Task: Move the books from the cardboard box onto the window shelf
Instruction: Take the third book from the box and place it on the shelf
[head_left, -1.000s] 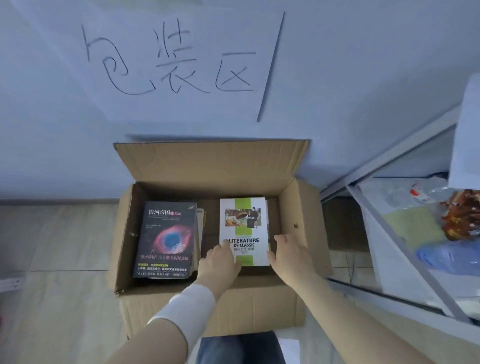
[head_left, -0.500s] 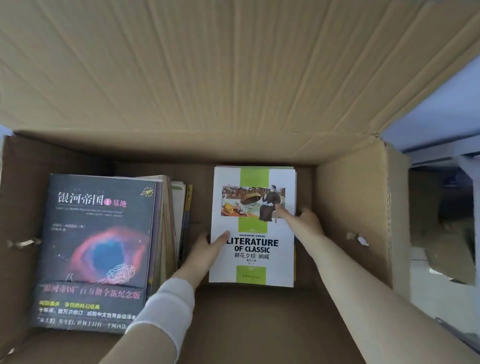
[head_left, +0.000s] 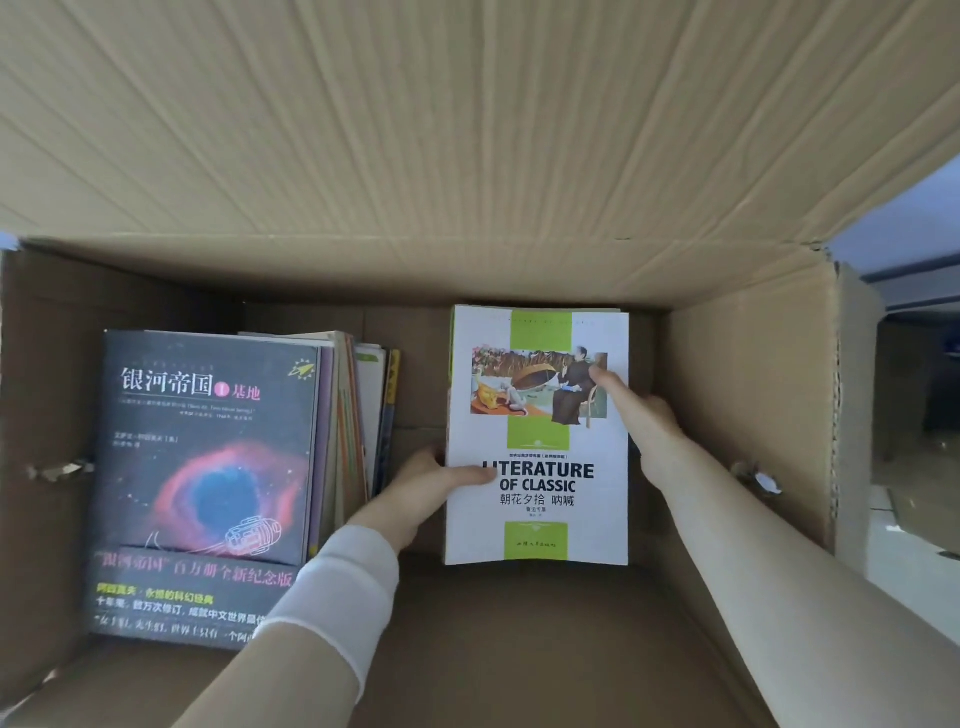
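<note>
I look down into an open cardboard box (head_left: 753, 415). A white and green book titled "Literature of Classic" (head_left: 537, 540) tops a stack at the box's right side. My left hand (head_left: 426, 486) grips its left edge, thumb lying on the cover. My right hand (head_left: 641, 421) grips its right edge, thumb on the cover picture. At the left lies a dark book with a red nebula cover (head_left: 202, 467) on another stack, with several thin books (head_left: 363, 415) leaning beside it.
The box's back flap (head_left: 467, 130) stands up and fills the upper view. A bare strip of box floor (head_left: 519, 649) lies in front of the stacks. Beyond the right wall a pale floor or ledge (head_left: 904, 545) shows; the window shelf is out of view.
My head has dropped much closer to the box over the last second. Both hands have slid from the book's near corners up along its two sides and closed on them.
</note>
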